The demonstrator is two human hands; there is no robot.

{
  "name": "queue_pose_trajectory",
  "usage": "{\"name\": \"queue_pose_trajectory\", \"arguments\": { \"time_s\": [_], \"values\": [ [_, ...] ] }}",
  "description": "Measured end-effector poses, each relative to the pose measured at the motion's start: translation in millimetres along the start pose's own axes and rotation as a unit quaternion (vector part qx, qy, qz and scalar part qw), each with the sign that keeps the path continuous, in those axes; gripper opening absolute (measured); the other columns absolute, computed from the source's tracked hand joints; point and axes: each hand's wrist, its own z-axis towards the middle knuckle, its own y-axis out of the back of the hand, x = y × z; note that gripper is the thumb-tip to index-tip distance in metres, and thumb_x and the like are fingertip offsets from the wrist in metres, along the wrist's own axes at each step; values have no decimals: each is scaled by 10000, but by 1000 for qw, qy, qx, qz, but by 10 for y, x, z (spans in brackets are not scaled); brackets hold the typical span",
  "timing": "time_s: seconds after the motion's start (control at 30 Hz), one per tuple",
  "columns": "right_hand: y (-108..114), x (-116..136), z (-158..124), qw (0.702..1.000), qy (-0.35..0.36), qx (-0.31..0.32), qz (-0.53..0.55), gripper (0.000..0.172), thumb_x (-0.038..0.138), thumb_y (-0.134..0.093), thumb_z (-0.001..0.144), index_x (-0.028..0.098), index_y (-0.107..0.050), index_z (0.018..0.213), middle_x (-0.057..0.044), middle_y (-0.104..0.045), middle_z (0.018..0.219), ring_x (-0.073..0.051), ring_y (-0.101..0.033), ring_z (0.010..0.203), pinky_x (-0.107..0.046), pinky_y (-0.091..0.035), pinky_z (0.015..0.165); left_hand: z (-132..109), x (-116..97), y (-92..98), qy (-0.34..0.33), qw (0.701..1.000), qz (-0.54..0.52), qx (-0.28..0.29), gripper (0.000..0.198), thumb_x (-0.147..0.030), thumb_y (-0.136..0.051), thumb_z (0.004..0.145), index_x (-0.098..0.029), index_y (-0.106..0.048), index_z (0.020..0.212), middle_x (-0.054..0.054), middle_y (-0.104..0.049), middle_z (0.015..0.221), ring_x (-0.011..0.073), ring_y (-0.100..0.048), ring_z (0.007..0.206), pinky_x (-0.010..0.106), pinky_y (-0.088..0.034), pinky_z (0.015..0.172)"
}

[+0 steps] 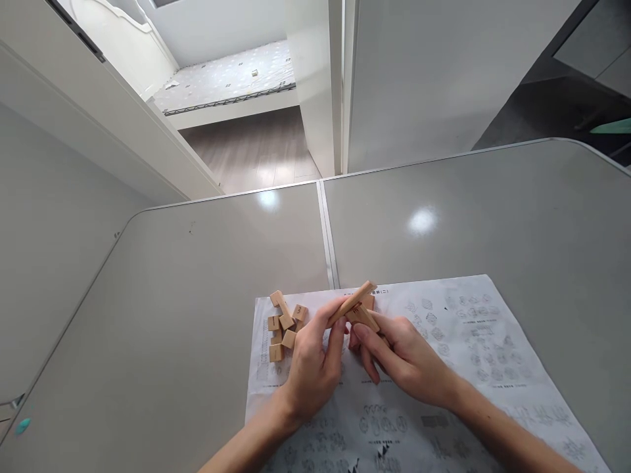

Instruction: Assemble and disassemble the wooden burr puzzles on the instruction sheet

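Observation:
Above the printed paper sheet (463, 368), my left hand (318, 361) grips a light wooden stick (352, 302) that slants up to the right. Close beside it, my right hand (404, 358) is closed on a wooden puzzle piece (363, 316) with dark marks on it. The stick and the piece meet or overlap; whether they interlock I cannot tell. Part of another wooden surface shows behind them. Left of my left hand, several small wooden pieces (276, 323) lie in a loose pile on the sheet's left edge, some bearing dark marks.
The sheet, printed with line diagrams, lies on a grey table (197, 328) with a metal seam (326, 230) across it. Beyond the far edge are a doorway, a wooden floor (251, 144) and a bed (231, 79). A small teal object (22, 426) is at the lower left.

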Motion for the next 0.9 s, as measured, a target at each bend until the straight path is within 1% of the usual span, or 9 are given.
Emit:
{"name": "queue_pose_trajectory", "arguments": {
  "time_s": [0.07,0.13,0.3,0.43,0.5,0.57,0.7,0.77,0.9],
  "values": [
    [-5,1,6,1000,3,-1,1,389,481,-401,1161,229,-563,914,49,-604,518,-153,-553,523,-309,-506,649,5,-4,0,-14,1000,1,-2,364,-199,-451,1134,-248,-587,1468,86,-767,1244,172,-740,1011,300,-611,897],
    [-8,5,9,1000,6,-2,1,394,483,-401,1160,230,-564,905,47,-602,513,-156,-552,524,-315,-511,654,11,-4,-2,-25,1000,2,-5,384,-178,-452,1130,-256,-585,1481,89,-757,1287,174,-740,1046,306,-613,927],
    [-7,15,6,1000,4,0,5,395,479,-402,1158,234,-565,895,44,-597,513,-163,-556,536,-323,-520,657,14,21,0,-50,999,6,-8,416,-136,-454,1119,-274,-585,1489,82,-744,1335,185,-738,1138,325,-613,998],
    [-2,15,2,1000,5,2,3,390,475,-400,1158,238,-560,892,45,-593,515,-161,-549,532,-319,-512,637,12,29,9,-52,998,16,-12,433,-119,-468,1108,-286,-589,1488,86,-747,1313,206,-745,1132,371,-632,1000],
    [0,15,3,1000,5,2,2,384,467,-402,1158,242,-553,886,48,-589,511,-159,-539,524,-316,-507,629,17,22,10,-54,998,17,-7,450,-109,-472,1103,-297,-581,1497,88,-745,1327,216,-744,1146,394,-637,1008],
    [1,14,5,1000,4,-2,7,374,455,-407,1158,246,-542,879,54,-585,509,-153,-523,509,-309,-499,617,26,12,8,-75,997,19,4,483,-83,-472,1095,-296,-563,1519,96,-727,1371,223,-729,1205,406,-633,1036],
    [0,4,8,1000,5,-8,16,373,432,-411,1161,252,-512,850,60,-578,512,-139,-493,485,-285,-456,565,42,-4,1,-119,992,21,22,528,-27,-463,1076,-260,-543,1543,124,-682,1439,221,-696,1298,361,-637,1035],
    [-1,3,11,1000,4,-6,16,372,423,-409,1162,252,-510,848,59,-577,516,-136,-492,483,-276,-437,546,44,-4,0,-120,992,18,25,534,-16,-462,1071,-248,-541,1545,127,-680,1433,214,-696,1300,342,-638,1028],
    [-1,20,23,1000,3,-6,11,364,407,-413,1158,248,-506,845,61,-572,512,-130,-484,473,-269,-428,535,39,9,0,-111,993,18,29,524,-23,-461,1073,-244,-544,1541,123,-681,1433,215,-681,1322,359,-616,1074]
  ]
}}
